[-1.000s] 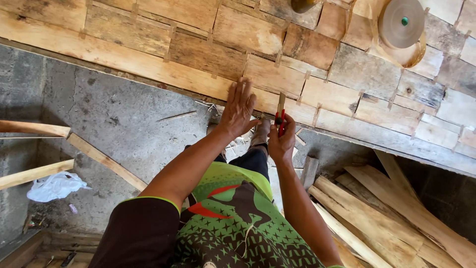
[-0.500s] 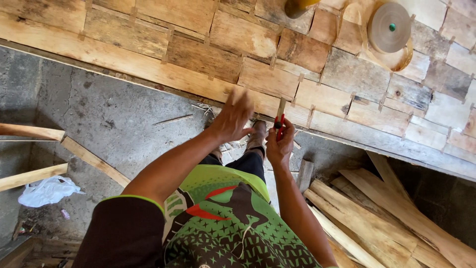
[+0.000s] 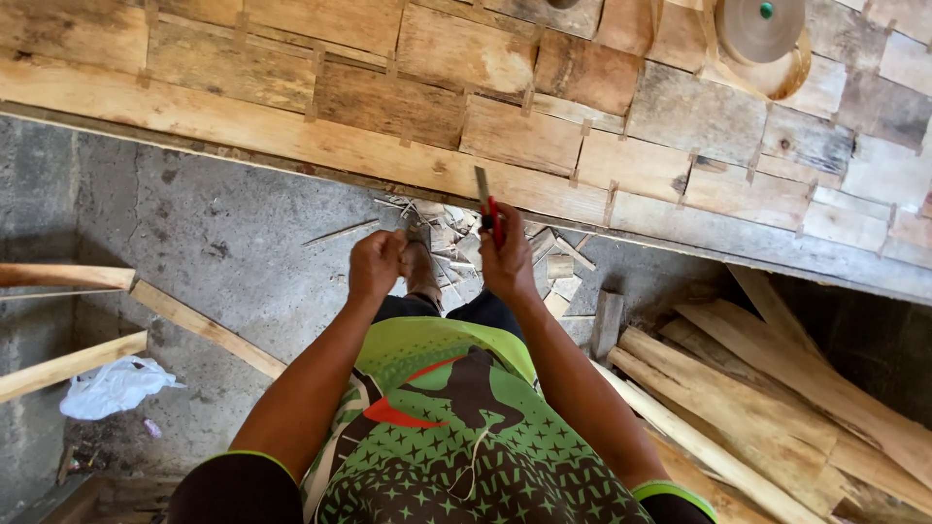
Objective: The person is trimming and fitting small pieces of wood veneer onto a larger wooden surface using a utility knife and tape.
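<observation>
Two hands up near the table edge: my right hand (image 3: 507, 254) grips a red-handled knife (image 3: 488, 207), blade pointing up against the wooden table (image 3: 291, 136). Left hand (image 3: 377, 264) is curled into a loose fist (contents, I can't tell), just beside it. Wood scraps (image 3: 553, 267) lie below.

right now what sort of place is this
Likely a rough woodworking or veneer-patching workshop: a bench of taped wood sheets, a tape roll, offcut planks on the concrete floor, and a red-handled blade in the right hand.
</observation>
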